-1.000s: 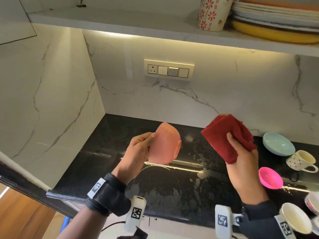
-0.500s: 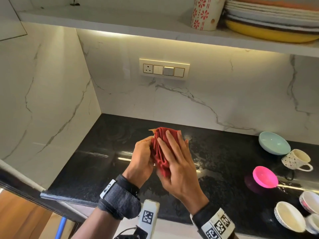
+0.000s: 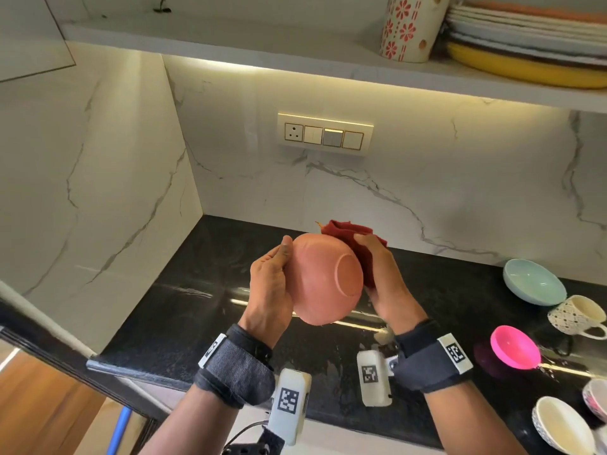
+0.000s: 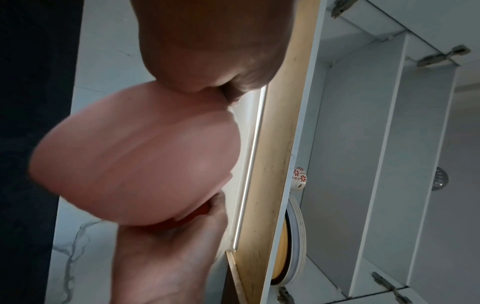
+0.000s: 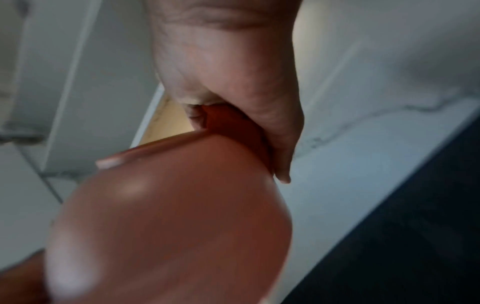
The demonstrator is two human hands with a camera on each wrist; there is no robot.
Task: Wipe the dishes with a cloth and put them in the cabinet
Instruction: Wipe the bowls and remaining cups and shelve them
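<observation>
A salmon-pink bowl [image 3: 323, 279] is held above the black counter [image 3: 184, 310], its underside and foot ring turned toward me. My left hand [image 3: 272, 280] grips its left rim, thumb on the outside. My right hand [image 3: 382, 274] holds a folded red cloth [image 3: 356, 238] against the bowl's far right side. The left wrist view fills with the bowl [image 4: 140, 160] under my thumb, with a strip of red cloth [image 4: 189, 216] below it. In the right wrist view the bowl [image 5: 182, 216] is blurred and the cloth [image 5: 228, 121] sits in my curled palm. The bowl's inside is hidden.
On the counter at right stand a pale blue bowl [image 3: 533, 282], a patterned cup [image 3: 576, 315], a bright pink bowl [image 3: 514, 346] and white bowls [image 3: 561, 425]. The cabinet shelf [image 3: 295, 57] above carries a flowered mug [image 3: 410, 26] and stacked plates [image 3: 528, 41]. A switch plate [image 3: 325, 134] is on the wall.
One second ago the cloth was held apart at the right; half a second ago it covered the bowl. Now the bowl is turned underside toward me and the cloth is behind its right side.
</observation>
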